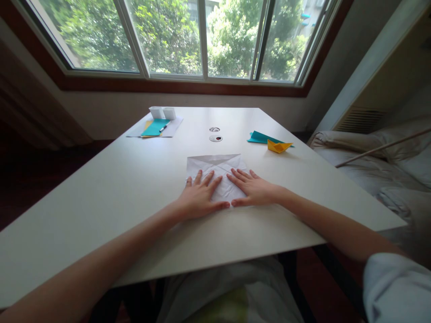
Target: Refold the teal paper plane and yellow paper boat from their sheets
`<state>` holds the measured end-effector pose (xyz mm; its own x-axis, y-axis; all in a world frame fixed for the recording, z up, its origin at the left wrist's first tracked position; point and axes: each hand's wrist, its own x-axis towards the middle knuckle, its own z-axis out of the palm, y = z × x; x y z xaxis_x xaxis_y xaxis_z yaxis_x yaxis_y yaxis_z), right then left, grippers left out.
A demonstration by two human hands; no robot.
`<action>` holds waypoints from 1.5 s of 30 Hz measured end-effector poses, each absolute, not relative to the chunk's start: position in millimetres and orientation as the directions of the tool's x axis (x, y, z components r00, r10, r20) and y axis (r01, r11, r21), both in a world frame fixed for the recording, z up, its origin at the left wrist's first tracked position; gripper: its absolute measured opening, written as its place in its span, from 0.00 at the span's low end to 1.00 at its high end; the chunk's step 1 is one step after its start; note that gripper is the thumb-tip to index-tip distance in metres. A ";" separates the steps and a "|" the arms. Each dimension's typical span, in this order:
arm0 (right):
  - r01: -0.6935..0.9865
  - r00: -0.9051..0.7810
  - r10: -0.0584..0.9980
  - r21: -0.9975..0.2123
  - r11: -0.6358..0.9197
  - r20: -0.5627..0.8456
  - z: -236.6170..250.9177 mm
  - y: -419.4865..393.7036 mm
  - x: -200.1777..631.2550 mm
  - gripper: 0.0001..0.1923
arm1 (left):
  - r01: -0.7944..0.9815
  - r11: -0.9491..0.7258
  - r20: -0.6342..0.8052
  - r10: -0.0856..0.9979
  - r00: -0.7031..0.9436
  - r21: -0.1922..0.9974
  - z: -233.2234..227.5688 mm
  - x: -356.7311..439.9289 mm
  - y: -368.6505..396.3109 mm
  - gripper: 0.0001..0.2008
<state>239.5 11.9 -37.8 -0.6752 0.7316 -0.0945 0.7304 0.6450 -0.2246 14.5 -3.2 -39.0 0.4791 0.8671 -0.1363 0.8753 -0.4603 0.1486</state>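
Observation:
A creased white sheet of paper [222, 168] lies on the white table [141, 188], with folded flaps showing along its far edge. My left hand [201, 195] rests flat on its left side, fingers spread. On the right side of the sheet lies my right hand [254, 187], also flat with the fingers apart. The two thumbs point at each other near the paper's front edge, with a small gap between them. Both palms hide parts of the sheet.
At the back right sit a yellow paper boat [279, 146] and a teal folded paper plane [264, 137]. Back left are teal paper [155, 127], a pen [164, 128] and white containers [156, 112]. Two round discs [216, 138] lie mid-table. A padded seat [363, 157] stands right.

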 end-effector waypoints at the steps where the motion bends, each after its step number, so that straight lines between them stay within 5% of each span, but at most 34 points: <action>1: 0.734 -0.672 0.733 -0.229 0.639 -0.108 -36.7 12.2 240.3 0.51 | 0.874 -0.462 -0.153 0.862 0.483 0.150 -37.9 13.9 -2.5 0.47; 12: 0.744 -0.668 0.682 -0.282 0.606 -0.297 -24.5 20.0 257.6 0.61 | 0.839 -0.525 -0.401 0.744 0.534 0.144 -7.3 -21.6 9.2 0.56; 32: 0.731 -0.681 0.618 -0.318 0.603 -0.393 -15.3 32.3 286.5 0.68 | 0.826 -0.550 -0.448 0.712 0.542 0.124 -5.8 -44.9 17.4 0.62; 36: 0.720 -0.686 0.678 -0.376 0.583 -0.264 -11.7 36.2 285.1 0.54 | 0.823 -0.554 -0.429 0.717 0.550 0.130 -5.5 -44.4 15.7 0.62; 40: 0.768 -0.548 0.832 -0.340 0.542 0.090 -13.2 39.1 269.7 0.29 | 0.800 -0.579 -0.382 0.711 0.590 0.157 -3.4 -38.7 10.7 0.58; 45: 0.587 -0.684 0.662 -0.307 0.749 0.307 -21.6 32.9 240.0 0.13 | 0.777 -0.613 -0.103 0.771 0.628 0.147 -5.3 -21.3 8.4 0.28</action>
